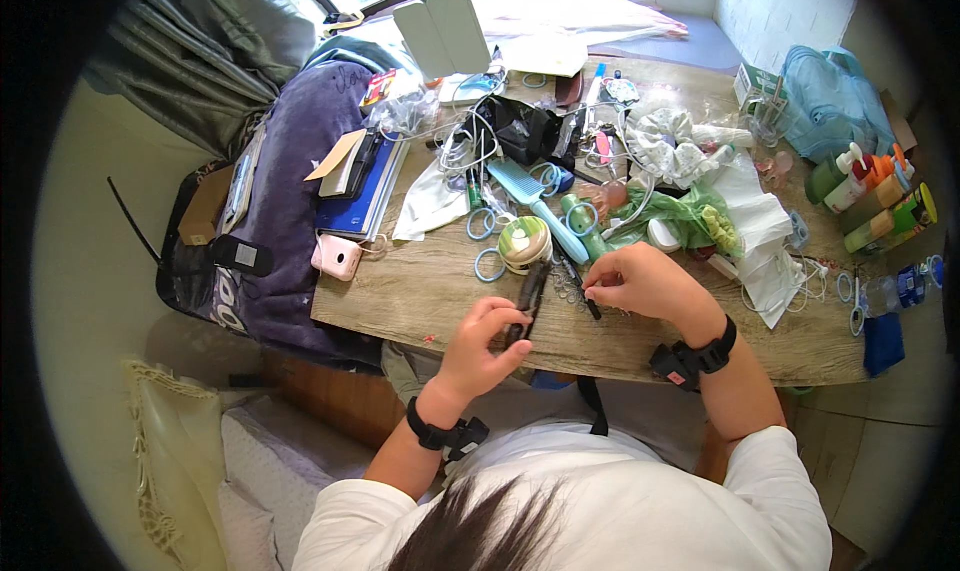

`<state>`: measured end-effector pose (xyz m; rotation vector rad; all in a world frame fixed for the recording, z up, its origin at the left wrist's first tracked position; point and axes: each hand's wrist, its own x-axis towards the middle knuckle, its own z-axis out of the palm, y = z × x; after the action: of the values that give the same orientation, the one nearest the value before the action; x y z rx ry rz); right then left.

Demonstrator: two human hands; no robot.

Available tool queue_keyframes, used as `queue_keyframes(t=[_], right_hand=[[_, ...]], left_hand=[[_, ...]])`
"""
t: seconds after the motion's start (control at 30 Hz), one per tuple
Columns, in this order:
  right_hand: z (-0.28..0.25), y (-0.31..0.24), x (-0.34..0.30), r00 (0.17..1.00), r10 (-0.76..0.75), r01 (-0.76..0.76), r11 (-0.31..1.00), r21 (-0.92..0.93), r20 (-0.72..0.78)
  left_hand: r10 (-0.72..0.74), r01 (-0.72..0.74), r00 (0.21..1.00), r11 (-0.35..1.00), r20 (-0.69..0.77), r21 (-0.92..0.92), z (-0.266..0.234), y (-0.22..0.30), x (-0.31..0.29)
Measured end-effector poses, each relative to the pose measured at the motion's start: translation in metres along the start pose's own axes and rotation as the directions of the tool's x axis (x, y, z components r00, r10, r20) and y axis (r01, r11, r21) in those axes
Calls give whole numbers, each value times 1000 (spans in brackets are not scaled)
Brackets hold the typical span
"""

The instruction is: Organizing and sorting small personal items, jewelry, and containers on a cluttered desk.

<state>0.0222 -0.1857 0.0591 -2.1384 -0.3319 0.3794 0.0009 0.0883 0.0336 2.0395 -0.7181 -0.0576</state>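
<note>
My left hand [478,345] grips a long, dark, narrow object [532,293] near the table's front edge; it looks like a slim case, but its kind is unclear. To the right, my right hand [648,286] has its fingertips pinched together just above the wood. Whatever they hold, if anything, is too small to tell. By those fingertips lie a short black stick [593,310] and some thin dark loops, perhaps hairpins [570,293]. A round cream tub [524,243] with a green-patterned lid stands just beyond the dark object. Behind it lies a light blue comb [535,201].
Blue hair ties [489,265], a green plastic bag [690,221], a scrunchie [680,151] and white cables crowd the table [420,306]. Pump bottles [845,171] stand at the right. A blue folder [352,214] and a pink box-shaped device [337,257] sit at the left.
</note>
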Motion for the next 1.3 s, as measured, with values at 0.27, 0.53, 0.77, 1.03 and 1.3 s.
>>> queue_keyframes(t=[0.27, 0.53, 0.77, 1.03, 1.3], right_hand=[[4, 4, -1, 997, -66, 71, 991, -116, 51], [11, 12, -1, 965, -249, 260, 940, -221, 78], [10, 10, -3, 972, -182, 213, 947, -238, 147], [11, 6, -4, 967, -118, 177, 948, -264, 224], [13, 9, -5, 970, -133, 185, 947, -261, 203]], left_hand=[[18, 90, 942, 948, -335, 305, -52, -29, -7], [-101, 301, 926, 778, -364, 552, -69, -60, 7], [-138, 307, 939, 750, -316, 585, -57, -59, 14], [173, -17, 970, 745, -169, 666, -11, -14, 22], [153, -209, 974, 895, 170, 394, 32, 10, 33]])
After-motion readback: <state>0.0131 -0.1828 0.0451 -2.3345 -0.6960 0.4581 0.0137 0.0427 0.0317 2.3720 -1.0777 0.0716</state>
